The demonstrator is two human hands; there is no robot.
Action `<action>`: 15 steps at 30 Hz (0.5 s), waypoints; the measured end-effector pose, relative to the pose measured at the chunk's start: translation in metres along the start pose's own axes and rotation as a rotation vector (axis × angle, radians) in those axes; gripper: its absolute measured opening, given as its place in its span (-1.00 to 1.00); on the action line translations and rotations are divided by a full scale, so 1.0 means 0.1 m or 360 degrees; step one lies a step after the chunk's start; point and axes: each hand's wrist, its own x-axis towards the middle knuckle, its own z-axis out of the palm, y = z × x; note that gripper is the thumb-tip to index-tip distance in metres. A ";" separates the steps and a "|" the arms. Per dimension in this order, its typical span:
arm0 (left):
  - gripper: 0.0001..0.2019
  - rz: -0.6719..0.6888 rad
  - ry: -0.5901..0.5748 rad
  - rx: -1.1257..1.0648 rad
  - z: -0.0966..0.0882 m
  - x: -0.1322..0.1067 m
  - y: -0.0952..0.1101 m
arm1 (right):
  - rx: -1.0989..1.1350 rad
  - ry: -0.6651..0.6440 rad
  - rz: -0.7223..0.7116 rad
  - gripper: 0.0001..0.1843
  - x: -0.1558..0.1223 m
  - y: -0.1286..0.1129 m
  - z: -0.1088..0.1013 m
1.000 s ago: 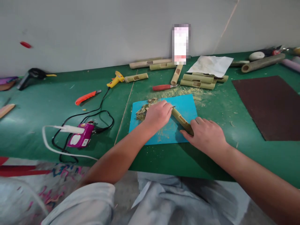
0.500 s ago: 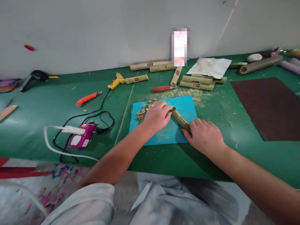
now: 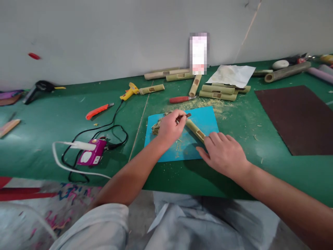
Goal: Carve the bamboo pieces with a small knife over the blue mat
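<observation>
In my left hand [image 3: 171,127] is a small folded dark brown piece of sandpaper [image 3: 188,115], pinched between thumb and fingers just beyond the far end of a bamboo tube [image 3: 194,128]. My right hand [image 3: 225,150] grips that tube's near end, its thumb out to the side; the palm hides this end. A rectangular slot is cut into the tube's upper face. Under it lies a blue sheet [image 3: 209,116] strewn with fine dust. A heap of shavings [image 3: 156,127] sits behind my left hand, partly covered by it.
Behind the sheet are a red-handled tool [image 3: 179,99], several slotted bamboo tubes [image 3: 217,95] and a propped phone [image 3: 199,52]. To the left lie an orange cutter [image 3: 99,111], a yellow glue gun [image 3: 130,91] and a purple power adapter [image 3: 91,152] with cables. A dark brown sheet [image 3: 296,119] lies right.
My left hand has shifted slightly left, and the sandpaper has come off the tube's far end. My right thumb has spread away from the tube, whose tip sits slightly further left.
</observation>
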 end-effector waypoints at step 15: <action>-0.87 -0.0665 -0.0438 -0.1301 -0.08 0.11 0.48 | 0.0765 0.0028 -0.2178 -0.65 0.66 -1.21 -0.06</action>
